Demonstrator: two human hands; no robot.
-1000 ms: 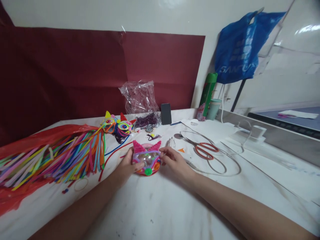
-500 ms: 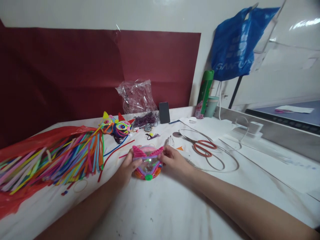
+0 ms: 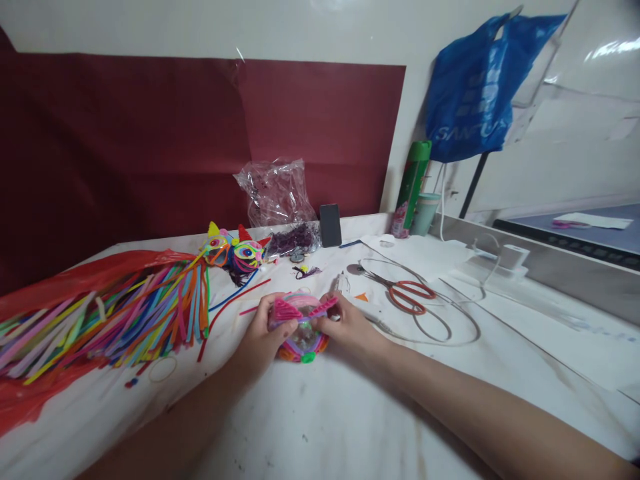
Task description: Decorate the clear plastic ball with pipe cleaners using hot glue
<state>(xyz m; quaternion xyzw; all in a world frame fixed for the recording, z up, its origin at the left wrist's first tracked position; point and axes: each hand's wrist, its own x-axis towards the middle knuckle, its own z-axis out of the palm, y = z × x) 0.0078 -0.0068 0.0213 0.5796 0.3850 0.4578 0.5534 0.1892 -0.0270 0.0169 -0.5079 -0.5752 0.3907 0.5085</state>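
A small pipe-cleaner mask with two pink pointed ears and a green pom-pom at its lower edge is held between both my hands just above the white table. My left hand grips its left side, thumb on the left ear. My right hand pinches its right side by the other ear. The mask is tipped so its top faces me.
A heap of colourful pipe cleaners lies on red plastic at the left. Two finished masks sit behind it. Red-handled scissors, looped wire, a clear plastic bag, a dark phone and a green spray can stand farther back.
Both hands have tilted the mask forward, so its ears now point more toward me, and drawn it slightly nearer. My fingers have closed tighter on its sides.
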